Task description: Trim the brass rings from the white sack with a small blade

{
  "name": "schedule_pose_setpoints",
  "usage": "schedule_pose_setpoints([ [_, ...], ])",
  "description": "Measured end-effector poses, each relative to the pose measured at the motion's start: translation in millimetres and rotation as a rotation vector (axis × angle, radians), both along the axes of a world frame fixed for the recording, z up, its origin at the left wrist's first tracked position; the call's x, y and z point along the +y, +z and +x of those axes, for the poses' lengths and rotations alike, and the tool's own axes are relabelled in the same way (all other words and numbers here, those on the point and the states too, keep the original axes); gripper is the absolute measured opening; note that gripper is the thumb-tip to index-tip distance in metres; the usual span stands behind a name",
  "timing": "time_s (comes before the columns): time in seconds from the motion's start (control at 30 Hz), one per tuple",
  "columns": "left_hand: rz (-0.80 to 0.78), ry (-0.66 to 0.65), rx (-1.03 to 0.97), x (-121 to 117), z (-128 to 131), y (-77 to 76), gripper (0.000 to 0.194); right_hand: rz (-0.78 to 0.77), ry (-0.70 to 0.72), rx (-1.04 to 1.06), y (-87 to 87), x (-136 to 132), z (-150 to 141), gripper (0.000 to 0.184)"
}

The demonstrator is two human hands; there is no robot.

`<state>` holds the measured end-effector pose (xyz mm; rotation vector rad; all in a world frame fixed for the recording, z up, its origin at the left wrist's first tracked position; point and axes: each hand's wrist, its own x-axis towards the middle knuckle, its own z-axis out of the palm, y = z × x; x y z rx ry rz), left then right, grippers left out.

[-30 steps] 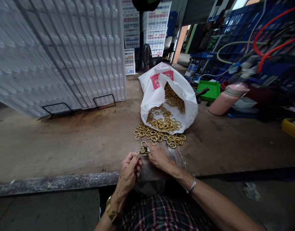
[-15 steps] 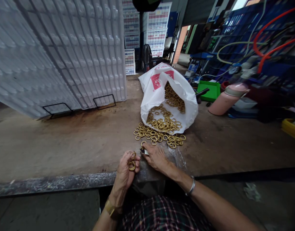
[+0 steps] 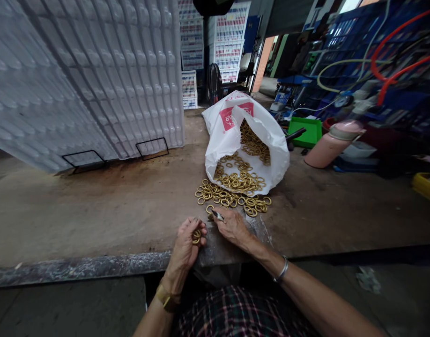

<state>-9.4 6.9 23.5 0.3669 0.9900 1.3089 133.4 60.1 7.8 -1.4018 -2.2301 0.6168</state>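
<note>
My left hand is closed around several brass rings, which show between the thumb and curled fingers. Just to its right, my right hand grips a small tool with a dark tip and a pale body; its exact kind is too small to tell. A brass-coloured bit shows at the tool's tip, partly hidden. One loose ring lies just beyond the tip. Behind the hands, a pile of brass rings spills from the mouth of a white sack with red print, which holds many more.
On the left of the wooden table stand tall stacks of clear moulded trays against black wire stands. At the right are a pink bottle, a green tray and a yellow bin. White crates stand behind.
My right hand has shifted slightly right, and the tool in it has turned. My left hand has rolled a little, with its fingers curled further over the rings.
</note>
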Motion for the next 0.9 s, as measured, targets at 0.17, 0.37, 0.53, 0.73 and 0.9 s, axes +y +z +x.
schedule_pose_setpoints([
  [0.17, 0.066, 0.010, 0.415, 8, 8, -3.9, 0.039, 0.044, 0.076, 0.044, 5.6, -2, 1, 0.017],
  [0.37, 0.205, -0.054, 0.681, 11, 10, -6.6, 0.020, -0.016, 0.069, 0.147, 4.7, -5, -3, 0.022],
  [0.53, 0.275, -0.045, 0.784, 7, 7, -4.3, 0.017, -0.107, 0.014, 0.244, 7.9, -4, -8, 0.028],
  [0.73, 0.079, -0.036, 0.498, 6, 5, -7.5, 0.032, -0.175, 0.045, 0.323, 19.1, -7, -11, 0.019],
  [0.9, 0.037, 0.054, 0.234, 7, 8, -7.6, 0.043, -0.247, 0.152, 0.335, 15.9, -8, -15, 0.026],
])
